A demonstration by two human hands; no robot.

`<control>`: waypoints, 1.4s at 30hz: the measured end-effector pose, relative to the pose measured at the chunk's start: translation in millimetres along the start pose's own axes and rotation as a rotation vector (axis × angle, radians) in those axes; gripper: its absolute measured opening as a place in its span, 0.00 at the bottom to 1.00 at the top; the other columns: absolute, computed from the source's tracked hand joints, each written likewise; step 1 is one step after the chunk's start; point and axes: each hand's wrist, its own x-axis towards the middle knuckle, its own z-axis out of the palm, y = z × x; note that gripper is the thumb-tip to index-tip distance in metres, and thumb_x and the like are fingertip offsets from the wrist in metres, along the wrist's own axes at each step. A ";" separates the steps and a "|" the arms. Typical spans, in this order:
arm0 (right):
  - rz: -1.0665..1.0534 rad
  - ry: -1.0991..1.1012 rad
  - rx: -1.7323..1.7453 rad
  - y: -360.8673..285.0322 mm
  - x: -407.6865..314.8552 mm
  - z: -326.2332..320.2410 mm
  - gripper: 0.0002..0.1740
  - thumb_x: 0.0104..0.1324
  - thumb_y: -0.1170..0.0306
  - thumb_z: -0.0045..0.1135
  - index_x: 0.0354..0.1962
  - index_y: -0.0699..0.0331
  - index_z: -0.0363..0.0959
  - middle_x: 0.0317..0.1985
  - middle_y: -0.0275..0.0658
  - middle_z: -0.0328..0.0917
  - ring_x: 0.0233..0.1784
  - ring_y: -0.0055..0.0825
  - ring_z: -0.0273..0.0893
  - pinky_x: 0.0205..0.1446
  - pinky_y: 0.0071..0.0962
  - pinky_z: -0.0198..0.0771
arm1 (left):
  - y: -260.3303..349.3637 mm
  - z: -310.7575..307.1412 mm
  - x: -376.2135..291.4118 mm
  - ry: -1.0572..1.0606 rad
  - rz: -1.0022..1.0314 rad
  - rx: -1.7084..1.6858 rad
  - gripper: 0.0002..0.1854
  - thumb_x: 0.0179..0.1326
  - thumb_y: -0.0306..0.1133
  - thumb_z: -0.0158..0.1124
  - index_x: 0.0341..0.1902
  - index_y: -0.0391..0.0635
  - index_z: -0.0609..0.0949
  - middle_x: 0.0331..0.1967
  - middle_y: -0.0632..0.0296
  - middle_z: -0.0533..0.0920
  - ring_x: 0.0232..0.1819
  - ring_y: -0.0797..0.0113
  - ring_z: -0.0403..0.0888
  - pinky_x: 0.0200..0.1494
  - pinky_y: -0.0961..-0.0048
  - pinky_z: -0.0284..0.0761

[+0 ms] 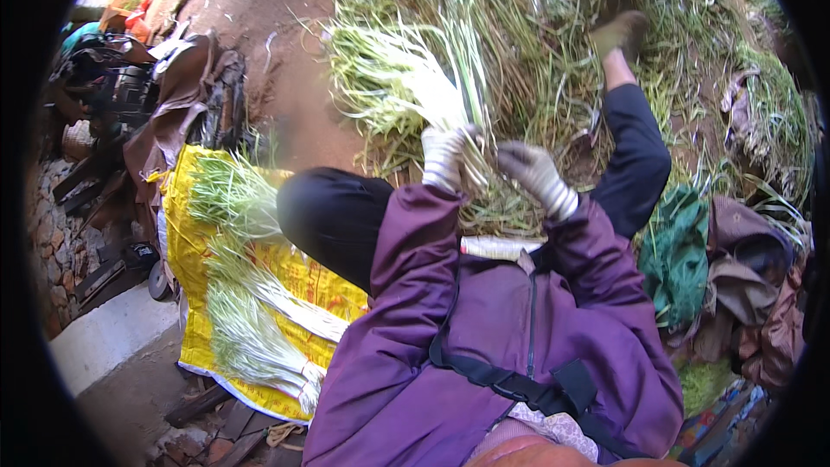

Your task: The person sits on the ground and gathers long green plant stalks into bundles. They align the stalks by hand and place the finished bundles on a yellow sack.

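Note:
My left hand (446,154), in a striped knit glove with dark fingers, is closed around the lower stems of a bundle of long, chive-like greens (425,87). The pale stalks fan out up and to the left, and their root ends stick out below my fist. My right hand (530,172), gloved the same way, is just to the right of these ends with its fingers bent together. A thin stalk passes close to its fingertips; whether they pinch it cannot be made out.
Loose, partly dried greens (545,58) cover the ground ahead, around my outstretched foot (619,34). At left, several sorted bunches (259,337) lie on a yellow woven sack (194,311). Scrap and wood (117,143) stand beyond it. A green sack (677,256) and crumpled cloth (746,266) lie at right.

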 end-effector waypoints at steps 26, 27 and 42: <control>0.526 -0.009 -1.152 77.4 41.7 -45.8 0.13 0.63 0.59 0.57 0.40 0.56 0.82 0.37 0.49 0.83 0.42 0.47 0.81 0.45 0.40 0.76 | 2.9 -7.0 -4.3 -0.106 0.018 0.019 0.17 0.50 0.19 0.68 0.45 0.34 0.78 0.27 0.60 0.80 0.21 0.68 0.77 0.25 0.74 0.78; 0.489 -0.022 -1.094 72.3 38.2 -56.4 0.14 0.63 0.59 0.58 0.43 0.55 0.81 0.40 0.47 0.83 0.44 0.46 0.81 0.46 0.41 0.76 | 3.2 -6.8 -5.0 -0.075 0.010 0.000 0.17 0.50 0.19 0.67 0.46 0.34 0.78 0.27 0.60 0.80 0.21 0.68 0.77 0.25 0.74 0.77; -0.213 -0.013 -0.469 -27.6 25.7 -25.2 0.19 0.59 0.79 0.55 0.50 0.64 0.77 0.45 0.43 0.79 0.50 0.33 0.79 0.55 0.28 0.72 | 7.0 -13.4 -4.2 -0.102 -0.021 -0.006 0.13 0.49 0.19 0.67 0.41 0.34 0.79 0.26 0.59 0.81 0.21 0.69 0.78 0.25 0.75 0.76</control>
